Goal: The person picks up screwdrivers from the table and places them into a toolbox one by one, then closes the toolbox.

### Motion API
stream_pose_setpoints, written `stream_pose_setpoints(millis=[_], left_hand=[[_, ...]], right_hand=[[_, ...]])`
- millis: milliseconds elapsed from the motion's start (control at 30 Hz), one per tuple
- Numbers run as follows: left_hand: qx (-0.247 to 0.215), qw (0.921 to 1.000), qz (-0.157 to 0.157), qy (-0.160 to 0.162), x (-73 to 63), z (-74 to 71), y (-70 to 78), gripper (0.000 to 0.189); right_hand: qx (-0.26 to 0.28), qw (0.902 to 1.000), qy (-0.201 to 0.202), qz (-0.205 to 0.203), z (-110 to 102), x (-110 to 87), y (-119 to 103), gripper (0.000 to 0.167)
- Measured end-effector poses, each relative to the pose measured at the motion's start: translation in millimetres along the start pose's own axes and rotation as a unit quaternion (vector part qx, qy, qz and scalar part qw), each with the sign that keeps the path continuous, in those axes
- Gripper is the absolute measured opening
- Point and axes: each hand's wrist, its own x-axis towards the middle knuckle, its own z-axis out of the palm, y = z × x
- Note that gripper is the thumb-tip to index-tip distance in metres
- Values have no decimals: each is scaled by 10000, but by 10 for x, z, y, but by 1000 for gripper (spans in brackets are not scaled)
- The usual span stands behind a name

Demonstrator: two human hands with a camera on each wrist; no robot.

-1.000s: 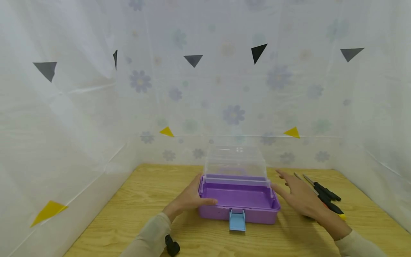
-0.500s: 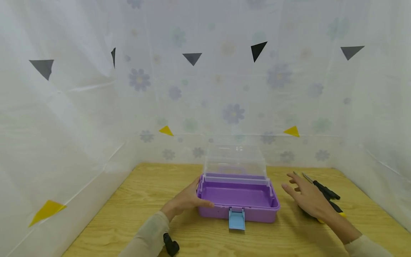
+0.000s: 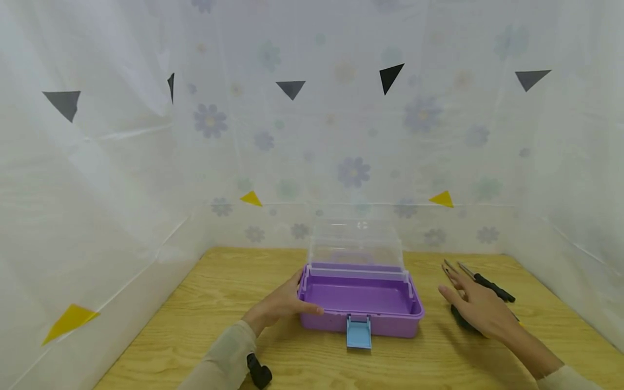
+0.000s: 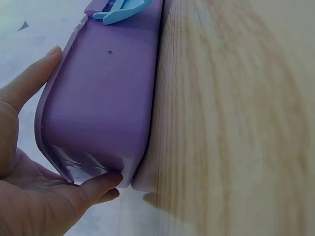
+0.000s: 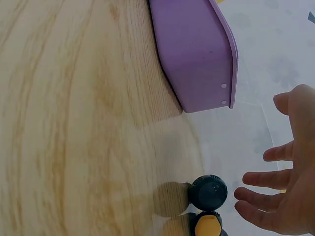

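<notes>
A purple plastic box (image 3: pixel 395 326) stands on the wooden table, its clear lid (image 3: pixel 356 241) tipped up behind it. The blue latch (image 3: pixel 358 333) hangs down at the front, and the inside looks bare. My left hand (image 3: pixel 280 304) grips the box's left end, thumb on the front rim, fingers against the end wall. To the right of the box, my right hand (image 3: pixel 482 311) hovers with spread fingers over several tools. One has a black handle (image 3: pixel 494 287) and thin metal shaft. A dark round handle end (image 5: pixel 208 192) and a yellow-ended handle (image 5: pixel 208 226) lie below the fingers; their kind is partly hidden.
A small black object (image 3: pixel 259 372) shows at the left sleeve. White plastic sheeting (image 3: pixel 351 135) with flower prints and black and yellow triangles encloses the table (image 3: pixel 229 281) at the back and sides.
My right hand has moved from beside the box's right end rightward and slightly down to the tools. The left hand has stayed on the box.
</notes>
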Motion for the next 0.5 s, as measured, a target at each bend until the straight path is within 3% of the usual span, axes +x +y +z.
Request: stream_pose_setpoints(millis=[500], left_hand=[[79, 9999, -71, 16, -8, -7, -12, 124]], right_hand=[[-365, 9991, -94, 168, -4, -44, 127, 72]])
